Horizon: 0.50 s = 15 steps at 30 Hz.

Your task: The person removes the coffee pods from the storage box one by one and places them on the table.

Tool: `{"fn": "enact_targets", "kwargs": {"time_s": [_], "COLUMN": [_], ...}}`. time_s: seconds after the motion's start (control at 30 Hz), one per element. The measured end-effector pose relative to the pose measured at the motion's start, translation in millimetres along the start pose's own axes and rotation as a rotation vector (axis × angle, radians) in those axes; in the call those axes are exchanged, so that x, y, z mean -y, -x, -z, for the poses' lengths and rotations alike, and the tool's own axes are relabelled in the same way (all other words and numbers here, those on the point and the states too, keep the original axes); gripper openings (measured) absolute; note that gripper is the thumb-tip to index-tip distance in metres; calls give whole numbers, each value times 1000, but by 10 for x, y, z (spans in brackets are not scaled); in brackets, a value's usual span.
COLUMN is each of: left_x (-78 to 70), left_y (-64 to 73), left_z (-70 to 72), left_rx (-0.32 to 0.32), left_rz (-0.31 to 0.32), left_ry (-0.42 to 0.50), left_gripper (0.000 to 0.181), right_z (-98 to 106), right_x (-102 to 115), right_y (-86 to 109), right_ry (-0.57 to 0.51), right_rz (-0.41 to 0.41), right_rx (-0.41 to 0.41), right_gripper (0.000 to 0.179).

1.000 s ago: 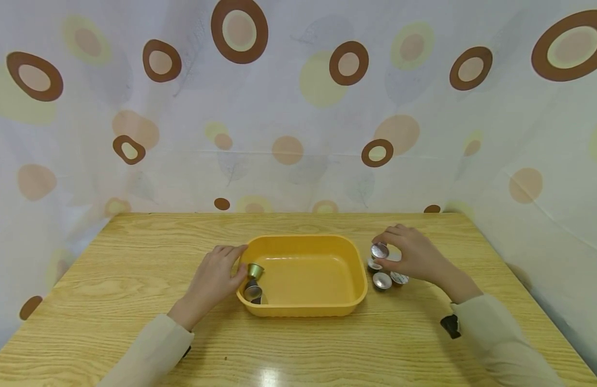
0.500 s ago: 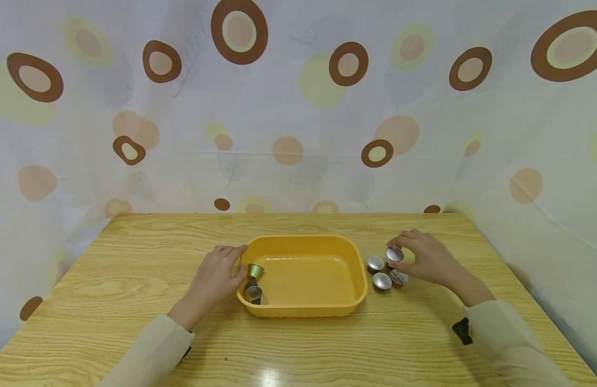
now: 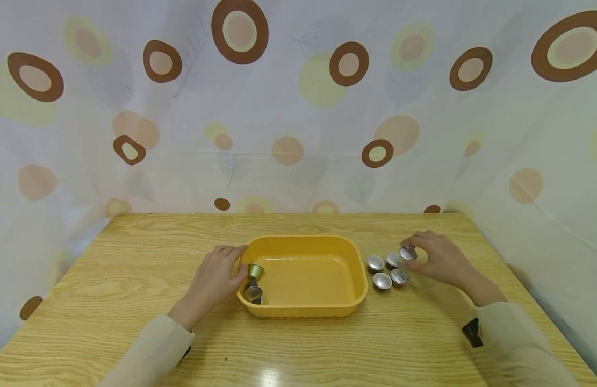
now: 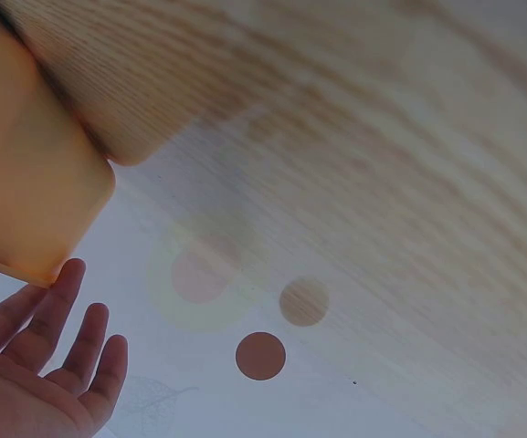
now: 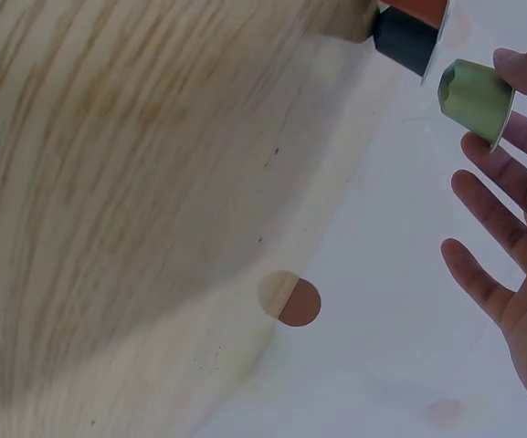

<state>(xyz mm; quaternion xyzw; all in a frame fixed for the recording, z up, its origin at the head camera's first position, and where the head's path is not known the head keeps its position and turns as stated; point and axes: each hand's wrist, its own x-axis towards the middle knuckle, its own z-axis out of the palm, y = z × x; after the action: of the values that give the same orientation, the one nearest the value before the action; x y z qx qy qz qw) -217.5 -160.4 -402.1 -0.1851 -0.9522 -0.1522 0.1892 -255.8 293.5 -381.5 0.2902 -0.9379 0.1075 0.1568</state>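
Note:
My right hand (image 3: 436, 258) pinches a coffee capsule (image 3: 408, 253) between thumb and fingers, a little to the right of the capsule group. Its foil lid looks silver in the head view, and its body shows green in the right wrist view, where the capsule (image 5: 476, 100) sits at the fingertips. Several capsules (image 3: 382, 281) stand foil side up on the table, right of a yellow plastic tray (image 3: 303, 310). My left hand (image 3: 215, 274) holds the tray's left rim, thumb over the edge. Inside the tray, at its left end, lie a green capsule (image 3: 255, 271) and dark capsules (image 3: 252, 292).
The wood-grain table (image 3: 288, 349) reaches back to a patterned cloth (image 3: 288, 118), which also hangs at both sides. In the right wrist view a black capsule (image 5: 403, 41) and part of a brown one (image 5: 425, 9) stand close to the held capsule.
My right hand has moved to the right with the capsule in its pinch, uncovering the standing capsules. The left hand and the tray have stayed in place.

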Motion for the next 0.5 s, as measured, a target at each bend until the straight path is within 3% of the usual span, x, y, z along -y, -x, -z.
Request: {"fn": "enact_targets", "kwargs": {"time_s": [0.17, 0.5], "left_x": [2, 8], "left_y": [0, -3], "left_z": [4, 4], "left_rx": [0, 4], "left_rz": [-3, -1], "left_ry": [2, 5], "left_gripper": [39, 39], "right_z": [17, -21], "right_x": [-51, -168], "right_y": [38, 86], "right_ry": [13, 19], "right_rz": [-16, -82], "right_rx": [-7, 60], "right_gripper": [34, 34]}}
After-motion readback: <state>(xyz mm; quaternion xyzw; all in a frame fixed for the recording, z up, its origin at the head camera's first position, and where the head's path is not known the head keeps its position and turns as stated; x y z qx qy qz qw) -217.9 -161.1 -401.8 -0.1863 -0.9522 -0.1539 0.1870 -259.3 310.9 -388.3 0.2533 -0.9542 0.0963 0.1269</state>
